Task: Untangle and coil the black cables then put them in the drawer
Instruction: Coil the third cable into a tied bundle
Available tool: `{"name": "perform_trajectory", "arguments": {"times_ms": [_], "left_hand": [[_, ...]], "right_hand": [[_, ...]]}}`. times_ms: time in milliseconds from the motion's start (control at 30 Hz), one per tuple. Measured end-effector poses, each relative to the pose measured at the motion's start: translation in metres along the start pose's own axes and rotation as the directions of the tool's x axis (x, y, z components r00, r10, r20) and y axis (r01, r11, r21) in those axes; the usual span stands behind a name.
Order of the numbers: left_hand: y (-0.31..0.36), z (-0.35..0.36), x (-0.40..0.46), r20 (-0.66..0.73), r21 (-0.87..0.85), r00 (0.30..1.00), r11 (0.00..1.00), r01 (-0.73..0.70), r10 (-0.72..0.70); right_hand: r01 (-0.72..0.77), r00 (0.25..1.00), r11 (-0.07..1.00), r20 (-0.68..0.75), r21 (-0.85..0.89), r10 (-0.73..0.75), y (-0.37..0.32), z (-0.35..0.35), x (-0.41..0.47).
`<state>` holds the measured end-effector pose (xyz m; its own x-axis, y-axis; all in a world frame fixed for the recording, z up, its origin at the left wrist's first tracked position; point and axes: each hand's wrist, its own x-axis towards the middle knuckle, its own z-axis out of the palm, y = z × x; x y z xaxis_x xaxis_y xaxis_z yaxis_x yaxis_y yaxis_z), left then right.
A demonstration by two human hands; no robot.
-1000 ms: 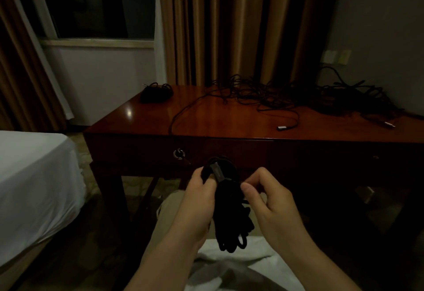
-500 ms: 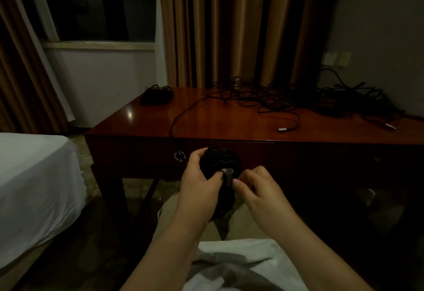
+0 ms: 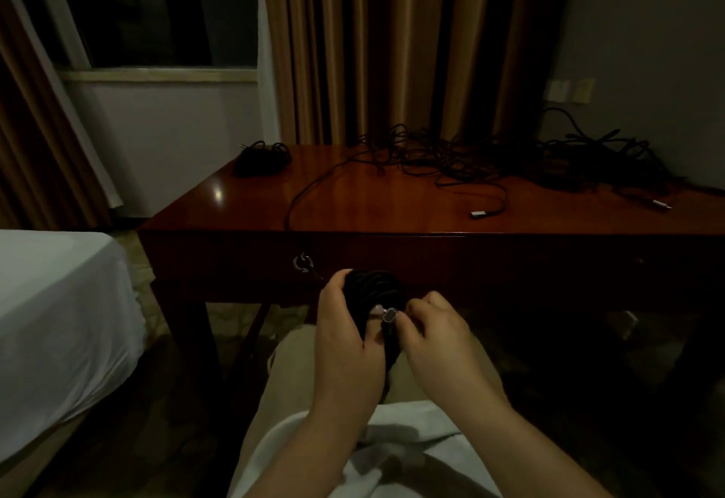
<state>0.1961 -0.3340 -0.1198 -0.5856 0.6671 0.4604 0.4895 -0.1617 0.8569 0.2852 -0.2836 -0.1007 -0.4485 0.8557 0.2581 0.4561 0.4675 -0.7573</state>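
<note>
Left hand: my left hand [image 3: 345, 334] is curled round the coiled black cable [image 3: 372, 289], thumb on the near side, fingers wrapped behind; the grip is narrow and full of cable.
Right hand: my right hand [image 3: 435, 336] pinches the cable's end just behind the metal connector [image 3: 389, 315], fingertips close together, grip narrow.
Connector: a small silver plug, its open end facing me, sitting between my two hands and touching the side of the coil.
Coiled black cable: a tight round bundle held in the air in front of the table's front edge, above my lap; its lower loops hang down between my wrists.
Drawer: the drawer front [image 3: 392, 258] runs under the tabletop and is closed, with a round metal pull [image 3: 302, 262] to the left of my hands.
Table: a glossy red-brown wooden table [image 3: 372, 207] straight ahead of me.
Tangled cables: a loose heap of black cables [image 3: 529, 160] lies across the far right of the table; one strand runs off it to the front edge above the pull, and another ends in a silver plug [image 3: 478, 213] lying on the wood.
Small bundle: a separate dark cable bundle [image 3: 261, 158] rests at the far left corner of the table, well apart from the heap.
Bed: a white-sheeted bed [image 3: 59, 321] stands to my left.
Curtains: tan curtains [image 3: 372, 46] hang behind the table, beside a dark window [image 3: 157, 6].
</note>
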Motion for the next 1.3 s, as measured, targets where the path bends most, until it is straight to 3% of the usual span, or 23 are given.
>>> {"name": "perform_trajectory", "arguments": {"times_ms": [100, 200, 333, 433, 567, 700, 833, 967, 1033, 1133, 1233, 1300], "left_hand": [[0.004, -0.005, 0.004, 0.056, -0.109, 0.99, 0.985, 0.135, -0.13], [0.008, -0.013, 0.014, 0.234, -0.33, 0.907, 0.849, 0.413, -0.351], [0.005, -0.012, 0.014, 0.284, -0.339, 0.871, 0.808, 0.482, -0.401], [0.005, -0.013, 0.012, 0.192, -0.393, 0.897, 0.806, 0.443, -0.399], [0.009, -0.016, 0.012, 0.173, -0.376, 0.928, 0.849, 0.371, -0.328], [0.01, -0.013, 0.008, 0.169, -0.192, 0.968, 0.957, 0.219, -0.188], [0.01, -0.011, 0.003, 0.291, 0.099, 0.956, 0.995, -0.007, -0.022], [0.002, -0.017, 0.006, 0.473, 0.15, 0.881, 0.987, -0.062, -0.016], [-0.002, -0.02, 0.008, 0.5, 0.182, 0.865, 0.981, -0.065, -0.036], [-0.002, -0.016, 0.01, 0.386, 0.062, 0.921, 0.998, 0.02, -0.042], [0.001, -0.011, 0.018, 0.219, -0.177, 0.966, 0.967, 0.181, -0.141], [0.005, -0.006, 0.02, 0.149, -0.334, 0.954, 0.894, 0.298, -0.262]], "right_hand": [[-0.053, 0.998, 0.996, 0.021, 0.074, 0.051, 0.0, -0.002, 0.002], [-0.087, 0.994, 0.994, 0.07, 0.074, 0.081, 0.005, -0.006, 0.005], [-0.179, 0.972, 0.977, 0.175, 0.113, 0.158, 0.006, -0.006, 0.0], [-0.151, 0.978, 0.985, 0.155, 0.084, 0.136, 0.005, -0.004, 0.001], [-0.09, 0.992, 0.994, 0.097, 0.055, 0.084, 0.008, -0.004, 0.004], [-0.157, 0.979, 0.984, 0.144, 0.09, 0.143, 0.011, -0.004, 0.007], [-0.368, 0.922, 0.893, 0.226, 0.258, 0.314, 0.016, -0.002, 0.016], [-0.474, 0.879, 0.799, 0.252, 0.371, 0.405, 0.019, 0.001, 0.007], [-0.494, 0.869, 0.743, 0.253, 0.452, 0.424, 0.02, 0.002, 0.008], [-0.41, 0.91, 0.747, 0.178, 0.524, 0.374, 0.018, -0.001, 0.01], [-0.188, 0.982, 0.849, 0.067, 0.493, 0.179, 0.016, -0.002, 0.002], [-0.063, 0.997, 0.917, 0.072, 0.393, 0.038, 0.016, 0.001, -0.004]]}}
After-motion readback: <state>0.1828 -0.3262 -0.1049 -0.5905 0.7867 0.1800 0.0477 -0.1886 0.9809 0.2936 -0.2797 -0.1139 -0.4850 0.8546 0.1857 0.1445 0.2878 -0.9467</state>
